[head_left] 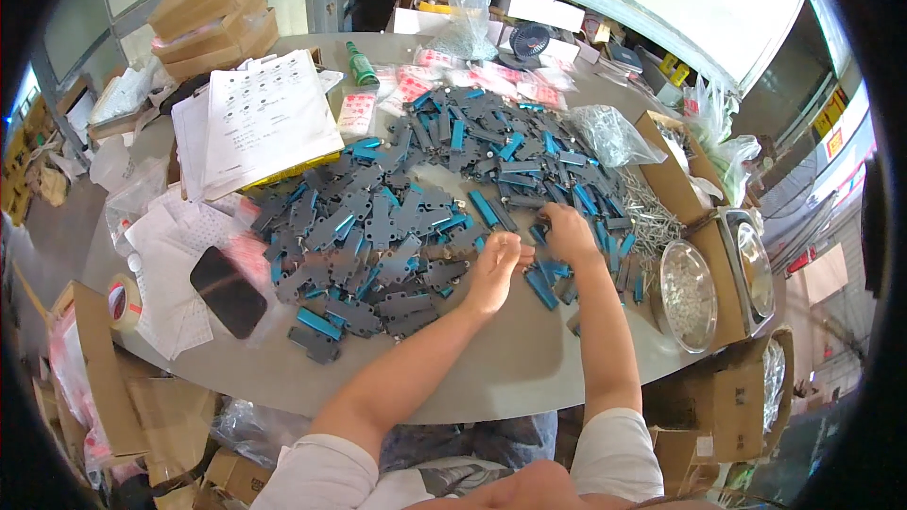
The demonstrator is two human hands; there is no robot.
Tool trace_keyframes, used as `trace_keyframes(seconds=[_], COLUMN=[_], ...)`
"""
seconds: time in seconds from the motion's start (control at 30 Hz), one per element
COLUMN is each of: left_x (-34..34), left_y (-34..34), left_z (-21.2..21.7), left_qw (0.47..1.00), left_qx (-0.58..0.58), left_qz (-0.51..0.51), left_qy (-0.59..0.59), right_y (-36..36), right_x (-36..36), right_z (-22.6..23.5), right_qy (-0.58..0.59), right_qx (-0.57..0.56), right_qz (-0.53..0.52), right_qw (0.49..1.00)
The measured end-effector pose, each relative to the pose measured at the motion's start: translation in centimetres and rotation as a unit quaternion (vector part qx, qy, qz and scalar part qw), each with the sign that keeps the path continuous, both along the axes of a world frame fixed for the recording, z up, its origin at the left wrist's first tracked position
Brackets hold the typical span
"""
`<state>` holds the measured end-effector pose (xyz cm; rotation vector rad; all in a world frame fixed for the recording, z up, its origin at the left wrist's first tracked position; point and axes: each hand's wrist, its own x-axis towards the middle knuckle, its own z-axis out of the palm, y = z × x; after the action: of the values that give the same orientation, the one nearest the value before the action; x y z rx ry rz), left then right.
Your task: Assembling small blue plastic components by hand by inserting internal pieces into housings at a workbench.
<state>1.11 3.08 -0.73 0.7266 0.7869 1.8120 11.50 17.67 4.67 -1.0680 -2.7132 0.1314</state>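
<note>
In the middle of the table my left hand [494, 270] is closed, its fingers curled toward the right hand; whatever may be in them is hidden. My right hand [569, 234] reaches down just beyond it, fingers bent and pinched close to the dark parts, and what it grips does not show. Below the hands lie several loose blue and dark pieces [541, 287]. Left of them spreads a big heap of flat dark grey parts with small holes [378, 222], many with blue strips. Another heap of the same parts [515, 146] reaches toward the far side.
Right of the heap are loose screws [650, 210], a clear bowl of small pieces [688, 297] and a cardboard box [723, 274]. At left lie a black phone [228, 292], tape roll [124, 302] and paper sheets [269, 118]. A green bottle [361, 66] and small fan [527, 41] are behind.
</note>
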Motion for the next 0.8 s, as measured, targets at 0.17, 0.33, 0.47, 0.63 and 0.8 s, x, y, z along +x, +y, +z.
trace_keyframes(seconds=[0.17,0.33,0.47,0.63,0.8], left_x=[0.7,1.0,1.6,1.1,0.6], left_y=[-0.1,-0.4,-0.2,-0.7,-0.8], left_z=[0.0,-0.3,-0.5,0.4,0.8], left_qw=[0.996,0.902,0.926,0.937,0.974], left_qx=[-0.002,0.007,-0.004,-0.022,-0.100], left_qz=[0.024,0.139,0.148,0.110,0.012], left_qy=[0.081,0.409,0.347,0.330,0.201], right_y=[-1.2,-4.2,-5.7,-7.1,-7.3], right_x=[0.8,2.8,4.0,3.7,3.9], right_z=[1.6,3.4,1.5,1.8,2.0], right_qy=[0.088,0.225,0.049,-0.038,-0.002], right_qx=[-0.003,-0.013,-0.025,-0.069,-0.086], right_qz=[-0.006,0.014,-0.096,-0.112,-0.107], right_qw=[0.996,0.974,0.994,0.991,0.991])
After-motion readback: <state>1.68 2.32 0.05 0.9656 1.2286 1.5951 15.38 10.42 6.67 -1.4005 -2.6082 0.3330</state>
